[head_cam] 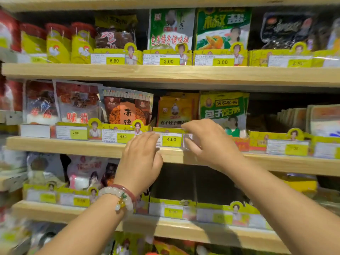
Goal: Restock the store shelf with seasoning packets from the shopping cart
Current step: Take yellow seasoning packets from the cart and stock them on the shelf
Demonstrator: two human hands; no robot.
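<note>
My right hand (207,138) pinches the yellow price-tag holder (170,138) marked 4.00; my left hand (142,155), fingers curled, touches its other end. I judge I'm straightening it. Behind it stand the orange seasoning packets (176,109), upright, faces outward. Next: fetch more packets.

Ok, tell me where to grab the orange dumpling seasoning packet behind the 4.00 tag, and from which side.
Take the orange packet by its top edge, coming from the front and above. It stands upright in a yellow tray whose front wall and 4.00 tag hide its lower part, and the green packet crowds its right side. Only the top stands free for a pinch. Both hands are at the tray front.
</note>
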